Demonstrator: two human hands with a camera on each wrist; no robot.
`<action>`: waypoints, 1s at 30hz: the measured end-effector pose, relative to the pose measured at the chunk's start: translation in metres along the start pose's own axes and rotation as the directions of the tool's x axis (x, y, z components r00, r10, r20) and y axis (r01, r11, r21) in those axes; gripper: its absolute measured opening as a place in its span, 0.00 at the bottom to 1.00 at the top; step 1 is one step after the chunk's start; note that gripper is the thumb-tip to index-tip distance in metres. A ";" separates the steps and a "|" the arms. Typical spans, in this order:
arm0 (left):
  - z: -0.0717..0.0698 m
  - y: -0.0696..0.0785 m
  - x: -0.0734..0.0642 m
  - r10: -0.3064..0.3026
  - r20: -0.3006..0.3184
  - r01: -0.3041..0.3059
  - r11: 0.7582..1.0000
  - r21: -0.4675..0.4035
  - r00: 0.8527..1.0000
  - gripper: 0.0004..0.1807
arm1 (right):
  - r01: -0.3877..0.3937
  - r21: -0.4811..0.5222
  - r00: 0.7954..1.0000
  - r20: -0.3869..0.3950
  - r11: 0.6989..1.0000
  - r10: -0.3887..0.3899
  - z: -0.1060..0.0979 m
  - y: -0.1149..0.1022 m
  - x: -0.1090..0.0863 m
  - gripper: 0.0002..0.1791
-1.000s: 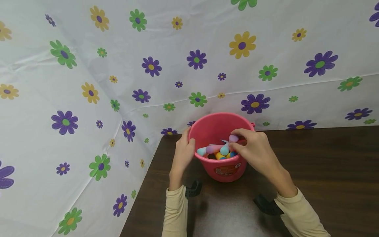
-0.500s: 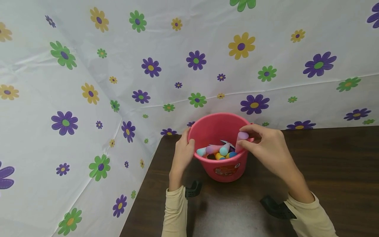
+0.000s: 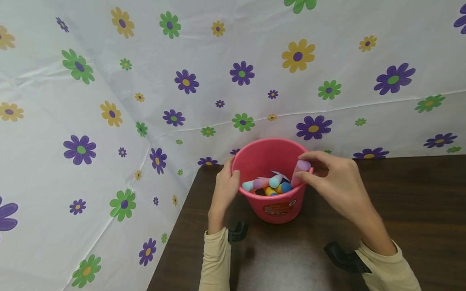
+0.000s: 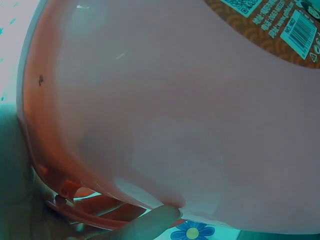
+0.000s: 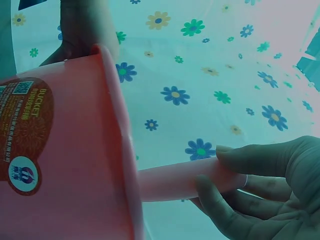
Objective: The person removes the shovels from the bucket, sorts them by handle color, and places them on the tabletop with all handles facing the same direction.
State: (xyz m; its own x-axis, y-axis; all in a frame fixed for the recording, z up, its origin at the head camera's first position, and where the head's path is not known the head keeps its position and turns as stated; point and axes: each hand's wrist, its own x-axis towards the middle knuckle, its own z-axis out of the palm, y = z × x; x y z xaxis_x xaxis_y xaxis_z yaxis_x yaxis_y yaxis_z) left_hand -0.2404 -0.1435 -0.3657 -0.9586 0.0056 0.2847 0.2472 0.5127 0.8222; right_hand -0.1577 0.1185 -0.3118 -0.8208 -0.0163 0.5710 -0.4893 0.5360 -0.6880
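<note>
A pink bucket point(image 3: 251, 202) stands upright on the table. My left hand point(image 3: 225, 186) grips the left side of its rim; in the left wrist view, fingers point(image 4: 155, 220) lie against the outer wall near the handle point(image 4: 90, 220). My right hand point(image 3: 336, 182) pinches a pink tube-shaped piece point(image 5: 175, 181) with a purple end between thumb and fingers. This piece stands nearly upright at the right rim, its lower end inside the bucket and hidden. Several similar pieces lie inside: pink with purple, pale blue-ended ones point(image 3: 275, 180) and yellow ones with blue ends point(image 3: 284, 187).
The dark wooden table point(image 3: 400, 202) reaches out to the right and front. A white flowered sheet point(image 3: 204, 52) hangs close behind the bucket and along the left. Pointed pale bits point(image 3: 278, 173) stick up among the pieces. A dark camera mount point(image 3: 346, 258) sits at the right wrist.
My right hand has moved right with the pink piece, from inside the bucket to the right rim, and the piece now stands more upright. The left hand and bucket have stayed put.
</note>
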 end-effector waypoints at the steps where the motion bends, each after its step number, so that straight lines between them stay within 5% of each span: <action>1: 0.000 0.000 0.000 -0.001 0.000 0.001 1.000 0.000 1.000 0.29 | 0.007 0.000 1.000 -0.004 1.000 -0.007 -0.001 -0.001 0.000 0.22; 17: -0.002 0.001 0.000 -0.016 0.005 0.016 1.000 -0.006 1.000 0.30 | 0.101 -0.011 0.992 -0.073 0.995 -0.102 -0.004 -0.007 -0.003 0.23; 25: -0.002 0.002 -0.001 -0.027 0.016 0.027 1.000 -0.011 1.000 0.30 | 0.111 0.025 0.987 -0.120 0.994 -0.107 -0.011 -0.013 -0.006 0.23; 30: -0.003 0.002 -0.001 -0.030 0.023 0.030 0.999 -0.021 0.999 0.30 | 0.057 0.080 0.988 -0.150 0.995 -0.044 -0.021 -0.011 -0.008 0.24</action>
State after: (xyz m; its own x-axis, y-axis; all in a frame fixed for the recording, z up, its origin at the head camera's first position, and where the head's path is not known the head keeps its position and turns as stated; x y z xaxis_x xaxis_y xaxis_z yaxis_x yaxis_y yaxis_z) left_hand -0.2389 -0.1446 -0.3628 -0.9685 0.0097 0.2489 0.2210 0.4942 0.8408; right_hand -0.1393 0.1307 -0.2992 -0.7446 0.0871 0.6618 -0.5572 0.4648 -0.6881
